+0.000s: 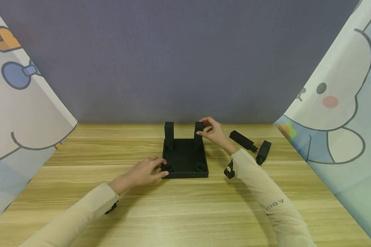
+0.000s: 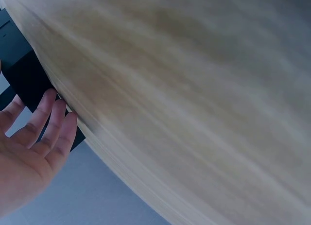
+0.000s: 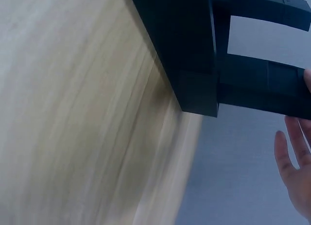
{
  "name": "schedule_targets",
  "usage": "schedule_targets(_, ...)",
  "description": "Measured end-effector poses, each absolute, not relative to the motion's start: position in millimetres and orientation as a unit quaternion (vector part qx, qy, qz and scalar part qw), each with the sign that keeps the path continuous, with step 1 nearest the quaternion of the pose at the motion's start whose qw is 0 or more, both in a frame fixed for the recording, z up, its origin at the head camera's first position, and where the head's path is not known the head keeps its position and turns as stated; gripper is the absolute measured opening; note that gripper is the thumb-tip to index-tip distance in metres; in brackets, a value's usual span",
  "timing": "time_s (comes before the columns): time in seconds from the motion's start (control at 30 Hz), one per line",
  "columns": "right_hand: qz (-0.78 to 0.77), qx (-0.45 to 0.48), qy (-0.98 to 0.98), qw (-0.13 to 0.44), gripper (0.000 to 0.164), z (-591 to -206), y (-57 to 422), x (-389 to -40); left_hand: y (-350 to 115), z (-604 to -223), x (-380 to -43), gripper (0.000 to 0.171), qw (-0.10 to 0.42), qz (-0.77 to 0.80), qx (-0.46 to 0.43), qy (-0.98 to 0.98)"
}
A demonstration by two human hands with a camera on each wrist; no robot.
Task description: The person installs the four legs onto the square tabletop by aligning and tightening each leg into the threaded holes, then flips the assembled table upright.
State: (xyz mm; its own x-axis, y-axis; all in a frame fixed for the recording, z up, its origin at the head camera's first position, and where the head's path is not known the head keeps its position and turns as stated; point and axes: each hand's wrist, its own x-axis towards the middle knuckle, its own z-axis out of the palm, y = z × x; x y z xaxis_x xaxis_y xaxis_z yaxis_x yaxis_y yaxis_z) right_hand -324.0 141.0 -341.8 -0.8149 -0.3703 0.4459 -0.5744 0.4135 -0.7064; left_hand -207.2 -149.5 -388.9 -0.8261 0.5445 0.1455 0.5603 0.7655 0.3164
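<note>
A black square base (image 1: 185, 161) with a low rim lies flat on the wooden table, with round sockets at its two front corners. Two square black posts rise from its rear corners: a left post (image 1: 169, 133) and a right post (image 1: 198, 135). My left hand (image 1: 143, 171) holds the base's front left corner, thumb at the front wall and fingers along the left side. At the right post's upper end, my right hand (image 1: 215, 133) pinches it between thumb and fingers. In the right wrist view the same post (image 3: 257, 86) stands straight out from the base.
Two loose black posts with narrower ends lie to the right: one post (image 1: 242, 140) behind the right forearm, another post (image 1: 263, 152) farther right. A grey panel (image 1: 179, 61) stands along the table's back edge. Printed cloths (image 1: 334, 103) hang at both sides.
</note>
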Motion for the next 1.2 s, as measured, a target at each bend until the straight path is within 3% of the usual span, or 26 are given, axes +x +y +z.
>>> schedule_targets(0.33, 0.434, 0.333, -0.835, 0.051, 0.048, -340.0, 153.2, -336.8, -150.1, -388.6, -208.0, 0.039, 0.025, -0.177, -0.301, -0.937)
schedule_targets(0.93, 0.453, 0.292, -0.838, 0.083, 0.045, -321.4, 142.3, -305.9, -148.5, -386.1, -206.4, 0.04, 0.014, -0.179, -0.295, -0.938)
schedule_targets(1.2, 0.456, 0.315, -0.832, 0.022, 0.054, -314.2, 146.7, -309.3, -148.7, -387.5, -206.3, 0.039, 0.019, -0.175, -0.293, -0.94)
